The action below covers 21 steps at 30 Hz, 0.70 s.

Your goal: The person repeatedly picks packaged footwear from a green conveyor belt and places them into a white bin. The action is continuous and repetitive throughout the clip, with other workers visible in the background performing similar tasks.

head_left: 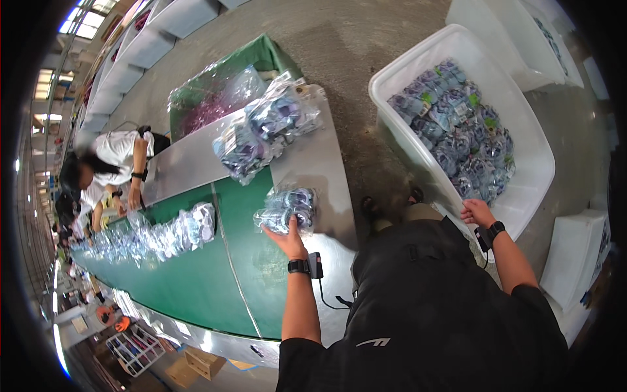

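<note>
My left hand [287, 241] is closed around the near edge of clear plastic packages [293, 204] with blue-purple contents, which lie at the metal end of the green conveyor belt [251, 261]. What exactly the packages contain is too unclear to tell. My right hand [477, 213] hovers at the near side of a large white bin [539, 140], its fingers curled in and nothing visible in them. Many similar packages [454, 130], some with green spots, fill the bottom of that bin. Both wrists wear black bands with a small cabled box.
More bagged packages [261, 127] are heaped on the metal ledge [330, 157] ahead. A row of packages [166, 232] lies along the belt, where co-workers [117, 157] stand at the far left. Behind the ledge is a green-lined container [268, 52]. Another white bin [575, 255] stands at right.
</note>
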{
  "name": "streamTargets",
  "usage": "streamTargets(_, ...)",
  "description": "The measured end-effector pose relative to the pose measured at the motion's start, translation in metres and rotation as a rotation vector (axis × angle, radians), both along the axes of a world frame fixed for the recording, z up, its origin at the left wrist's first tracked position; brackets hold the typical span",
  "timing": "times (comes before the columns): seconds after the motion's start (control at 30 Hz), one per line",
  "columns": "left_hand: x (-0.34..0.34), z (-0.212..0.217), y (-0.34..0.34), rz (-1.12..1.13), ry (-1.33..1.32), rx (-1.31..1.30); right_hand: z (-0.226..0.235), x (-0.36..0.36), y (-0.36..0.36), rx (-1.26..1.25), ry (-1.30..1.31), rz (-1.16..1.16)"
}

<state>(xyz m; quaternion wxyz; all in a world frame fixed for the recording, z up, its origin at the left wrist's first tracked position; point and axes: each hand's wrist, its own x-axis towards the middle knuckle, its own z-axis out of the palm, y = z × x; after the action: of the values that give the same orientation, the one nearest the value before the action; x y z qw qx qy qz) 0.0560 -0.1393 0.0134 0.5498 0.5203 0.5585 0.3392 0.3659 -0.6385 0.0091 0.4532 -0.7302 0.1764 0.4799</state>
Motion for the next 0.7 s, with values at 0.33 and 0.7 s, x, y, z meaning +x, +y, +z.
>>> streamTargets(0.33, 0.117, 0.096, -0.076, -0.638, -0.406, -0.912, 0.109, 0.015, 0.076, 0.41, -0.092, 0.288)
streamTargets(0.7, 0.246, 0.159, -0.218, -1.199, -0.157, -0.774, 0.14, 0.02, 0.022, 0.59, 0.143, -0.011)
